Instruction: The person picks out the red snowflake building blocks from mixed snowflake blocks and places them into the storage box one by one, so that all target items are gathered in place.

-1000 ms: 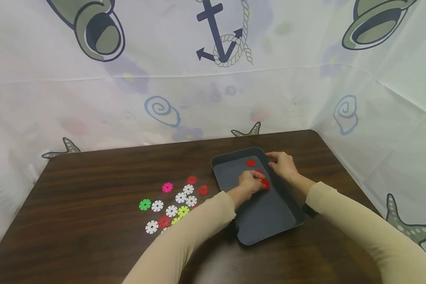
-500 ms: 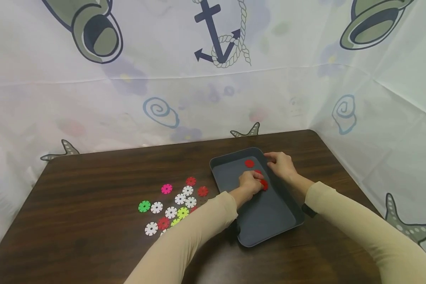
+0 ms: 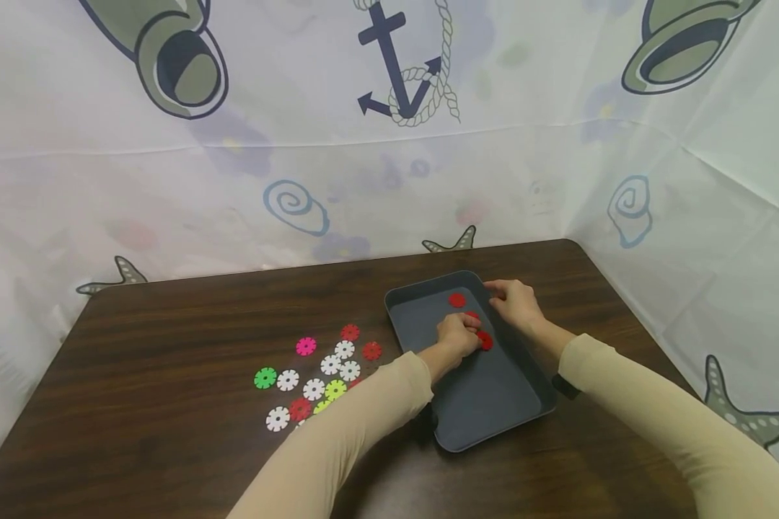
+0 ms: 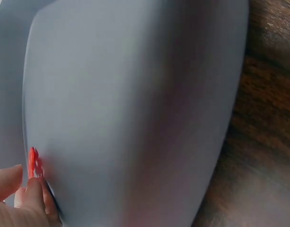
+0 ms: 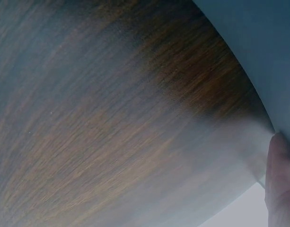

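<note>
A shallow grey tray point(image 3: 493, 404) lies slanted on the dark wooden table. My left hand point(image 3: 457, 335) reaches into it with bent fingers and pinches a slotted red plastic disc point(image 3: 485, 341) low over the tray floor. In the left wrist view that disc point(image 4: 34, 163) appears edge-on at the fingertips; whether it touches the floor cannot be told. Two more red discs lie beyond the hand, one near the far end point(image 3: 457, 300) and one partly hidden by the fingers. My right hand point(image 3: 518, 304) rests against the tray's outer far-right side, a finger point(image 5: 279, 175) straight along its wall.
Left of the tray, loose slotted discs lie scattered: several white ones point(image 3: 314, 389), red ones point(image 3: 372, 351), yellow ones point(image 3: 335, 390), a green one point(image 3: 265, 378) and a pink one point(image 3: 306, 346). My left sleeve point(image 3: 363, 411) hides part of them. A printed cloth point(image 3: 376, 180) hangs behind the table.
The red disc at my left fingertips has sunk slightly and shows flatter and rounder beside the fingers. My right hand and the tray have stayed in place.
</note>
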`<action>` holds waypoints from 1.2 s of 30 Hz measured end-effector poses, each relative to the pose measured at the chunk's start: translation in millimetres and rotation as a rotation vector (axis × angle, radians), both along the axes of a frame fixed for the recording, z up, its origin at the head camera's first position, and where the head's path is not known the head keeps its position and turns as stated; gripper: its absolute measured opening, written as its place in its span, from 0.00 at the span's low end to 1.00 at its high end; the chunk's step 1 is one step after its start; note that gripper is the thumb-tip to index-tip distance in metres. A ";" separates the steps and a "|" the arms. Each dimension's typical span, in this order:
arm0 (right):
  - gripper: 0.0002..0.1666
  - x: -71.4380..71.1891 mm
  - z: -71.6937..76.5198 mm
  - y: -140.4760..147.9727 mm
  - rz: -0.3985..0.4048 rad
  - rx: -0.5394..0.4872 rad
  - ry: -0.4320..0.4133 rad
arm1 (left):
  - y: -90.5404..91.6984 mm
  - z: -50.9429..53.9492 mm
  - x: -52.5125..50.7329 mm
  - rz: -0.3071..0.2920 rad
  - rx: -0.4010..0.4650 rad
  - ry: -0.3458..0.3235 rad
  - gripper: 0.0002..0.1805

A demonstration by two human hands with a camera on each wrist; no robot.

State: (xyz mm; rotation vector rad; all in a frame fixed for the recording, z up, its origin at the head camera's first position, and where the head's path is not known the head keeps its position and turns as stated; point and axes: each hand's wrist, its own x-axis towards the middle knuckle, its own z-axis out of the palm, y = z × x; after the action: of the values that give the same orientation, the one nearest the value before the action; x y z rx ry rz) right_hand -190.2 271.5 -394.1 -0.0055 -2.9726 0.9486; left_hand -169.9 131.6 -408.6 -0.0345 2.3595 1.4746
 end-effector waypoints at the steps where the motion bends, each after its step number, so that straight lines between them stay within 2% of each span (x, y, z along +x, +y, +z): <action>1: 0.20 0.1 -0.2 0.1 0.000 0.000 -0.001 | -0.5 0.1 0.0 -0.004 0.000 0.003 0.17; 9: 0.20 -0.3 -1.2 0.9 0.004 0.000 -0.005 | -8.7 4.3 0.1 -0.023 0.022 0.009 0.18; 18: 0.20 0.5 -1.1 1.0 0.030 0.015 0.027 | -20.0 12.3 2.0 -0.061 0.105 -0.060 0.17; 22: 0.20 1.6 -0.4 0.5 0.033 0.004 0.026 | -26.2 16.0 4.3 -0.096 0.170 -0.077 0.19; 26: 0.20 3.2 -0.3 0.4 0.035 -0.009 0.025 | -34.1 20.5 7.5 -0.127 0.273 -0.115 0.20; 31: 0.21 4.5 0.9 0.8 0.034 -0.023 0.023 | -49.6 29.4 12.4 -0.120 0.424 -0.171 0.22; 36: 0.20 4.3 1.4 1.7 0.038 -0.031 0.028 | -74.2 41.4 14.9 -0.128 0.464 -0.172 0.22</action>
State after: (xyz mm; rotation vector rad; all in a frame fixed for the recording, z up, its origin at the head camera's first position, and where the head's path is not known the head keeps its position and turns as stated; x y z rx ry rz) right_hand -185.9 273.2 -392.7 0.0630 -2.9425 0.9910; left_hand -155.0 57.4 -367.2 0.1013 1.8055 1.8328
